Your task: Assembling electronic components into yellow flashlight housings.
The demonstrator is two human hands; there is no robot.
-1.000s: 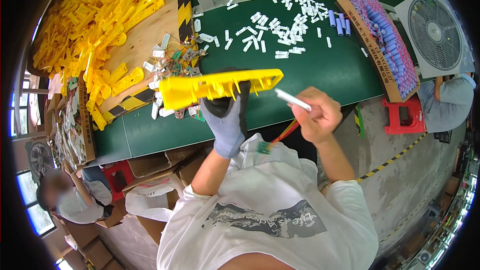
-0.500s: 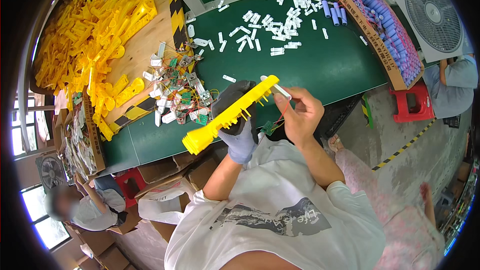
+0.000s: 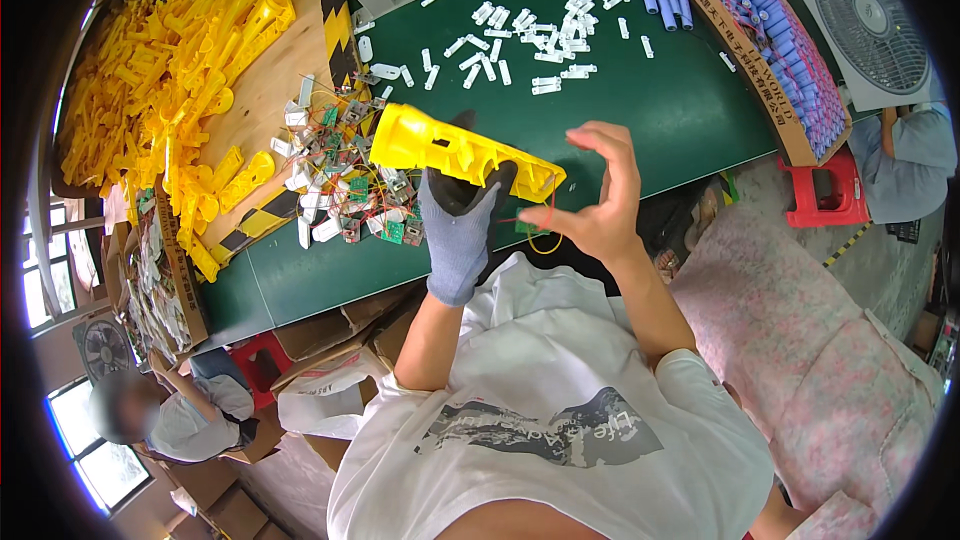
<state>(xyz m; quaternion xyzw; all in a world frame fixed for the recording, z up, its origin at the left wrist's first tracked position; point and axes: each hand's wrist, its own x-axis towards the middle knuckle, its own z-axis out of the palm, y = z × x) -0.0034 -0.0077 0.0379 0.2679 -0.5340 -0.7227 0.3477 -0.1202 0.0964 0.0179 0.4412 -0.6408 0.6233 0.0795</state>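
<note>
Wiring step: gloved left hand [image 3: 462,225] clamps yellow housing [image 3: 460,152]; bare right hand [image 3: 598,202] pinches wires [image 3: 545,230] at housing's end. Next likely: careful tucking.

The fan [image 3: 868,15] at far right is cut by the edge. The glove [image 3: 462,225] hides part of the yellow housing [image 3: 455,152]. Circuit boards [image 3: 350,190] are too small to read.

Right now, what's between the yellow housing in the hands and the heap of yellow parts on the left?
Head view: a clutter of small circuit boards with wires and white pieces lies between the yellow housing and the heap.
</note>
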